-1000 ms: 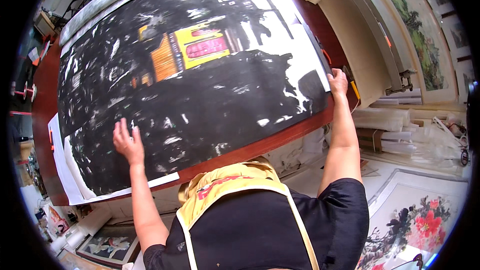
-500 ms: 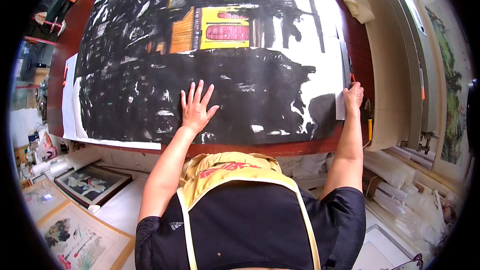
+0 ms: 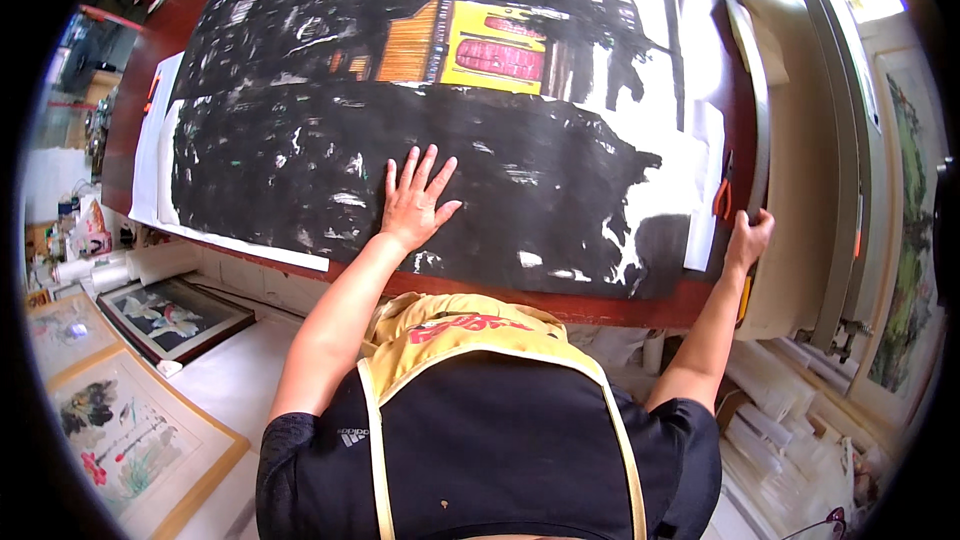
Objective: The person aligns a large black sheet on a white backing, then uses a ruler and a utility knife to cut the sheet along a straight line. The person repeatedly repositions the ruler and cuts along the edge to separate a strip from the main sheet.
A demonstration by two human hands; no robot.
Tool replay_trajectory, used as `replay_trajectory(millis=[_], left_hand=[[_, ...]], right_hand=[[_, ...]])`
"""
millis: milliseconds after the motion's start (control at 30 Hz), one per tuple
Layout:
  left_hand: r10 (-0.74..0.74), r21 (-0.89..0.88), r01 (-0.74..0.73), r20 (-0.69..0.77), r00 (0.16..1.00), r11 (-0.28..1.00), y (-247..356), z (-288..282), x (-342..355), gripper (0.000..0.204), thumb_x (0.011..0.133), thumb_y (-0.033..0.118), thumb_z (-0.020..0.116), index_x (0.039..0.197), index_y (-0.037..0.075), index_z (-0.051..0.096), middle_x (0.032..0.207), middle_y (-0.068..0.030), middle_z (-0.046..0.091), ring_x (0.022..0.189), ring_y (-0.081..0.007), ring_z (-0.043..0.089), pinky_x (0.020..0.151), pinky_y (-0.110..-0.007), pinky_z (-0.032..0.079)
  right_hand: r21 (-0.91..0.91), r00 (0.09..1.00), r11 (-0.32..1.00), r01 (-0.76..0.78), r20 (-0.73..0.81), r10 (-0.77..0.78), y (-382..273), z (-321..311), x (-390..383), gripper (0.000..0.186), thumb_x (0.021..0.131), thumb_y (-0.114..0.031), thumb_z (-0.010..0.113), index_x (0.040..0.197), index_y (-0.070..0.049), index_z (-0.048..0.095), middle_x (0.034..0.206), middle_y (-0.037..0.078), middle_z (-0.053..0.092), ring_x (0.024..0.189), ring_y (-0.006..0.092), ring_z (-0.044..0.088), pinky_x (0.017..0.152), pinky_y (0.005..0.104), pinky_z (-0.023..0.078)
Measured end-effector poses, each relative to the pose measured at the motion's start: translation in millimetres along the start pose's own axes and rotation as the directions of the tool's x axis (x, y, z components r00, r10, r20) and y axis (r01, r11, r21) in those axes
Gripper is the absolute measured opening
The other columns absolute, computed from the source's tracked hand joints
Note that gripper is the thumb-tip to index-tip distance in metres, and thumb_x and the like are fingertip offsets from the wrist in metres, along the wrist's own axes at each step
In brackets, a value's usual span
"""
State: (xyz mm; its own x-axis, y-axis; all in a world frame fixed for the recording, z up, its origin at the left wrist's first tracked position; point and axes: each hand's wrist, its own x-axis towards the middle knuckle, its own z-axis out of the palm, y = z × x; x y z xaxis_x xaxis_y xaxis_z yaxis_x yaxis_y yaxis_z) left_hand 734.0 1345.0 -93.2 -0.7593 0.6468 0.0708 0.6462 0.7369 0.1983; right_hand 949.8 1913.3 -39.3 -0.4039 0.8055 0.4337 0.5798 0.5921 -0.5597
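Note:
A large painting in black ink lies flat on the dark red table. It has an orange and yellow building with pink panels in its upper middle. My left hand is open, palm down with fingers spread, on the black lower part of the sheet. Past the sheet's right edge, my right hand is closed around the near end of a long grey straightedge, which runs away along the table's right side. Orange-handled pliers lie just left of that hand, beside a white paper strip.
A yellow-handled tool is at the right table edge, below my right forearm. Framed pictures and a mounted flower painting lie low at the left. Plastic-wrapped rolls are stacked at the lower right.
My right hand has moved right and nearer to me, off the paper's edge, bringing the straightedge with it. The pliers are now more exposed. My left hand stays flat on the painting; the view has shifted.

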Motion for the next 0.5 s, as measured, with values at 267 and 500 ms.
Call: replay_trajectory(millis=[267,500], left_hand=[[-0.007,-0.048,0.005,-0.041,0.999,0.999,-3.2,-0.1,-2.8,0.075,0.093,0.053,0.061,0.158,0.026,0.034,0.165,-0.0115,0.024,0.152,-0.0348,0.021,0.121,-0.063,0.013],[-0.202,-0.267,0.143,-0.208,0.957,0.953,-4.3,-16.7,-31.0,0.070,0.095,0.046,0.062,0.154,0.015,0.039,0.161,-0.0147,0.030,0.150,-0.0378,0.023,0.121,-0.061,0.016]], right_hand=[[-0.074,0.934,0.945,0.320,-0.144,-0.328,-41.7,-28.4,-2.9,0.040,0.090,-0.033,0.078,0.101,0.001,0.059,0.086,0.009,0.059,0.080,0.0249,0.056,0.077,0.0381,0.049],[0.337,0.826,0.784,0.521,0.033,-0.563,-161.1,36.8,18.9,0.030,0.089,-0.015,0.079,0.101,-0.002,0.055,0.088,0.002,0.051,0.081,0.0161,0.050,0.076,0.0306,0.045]])
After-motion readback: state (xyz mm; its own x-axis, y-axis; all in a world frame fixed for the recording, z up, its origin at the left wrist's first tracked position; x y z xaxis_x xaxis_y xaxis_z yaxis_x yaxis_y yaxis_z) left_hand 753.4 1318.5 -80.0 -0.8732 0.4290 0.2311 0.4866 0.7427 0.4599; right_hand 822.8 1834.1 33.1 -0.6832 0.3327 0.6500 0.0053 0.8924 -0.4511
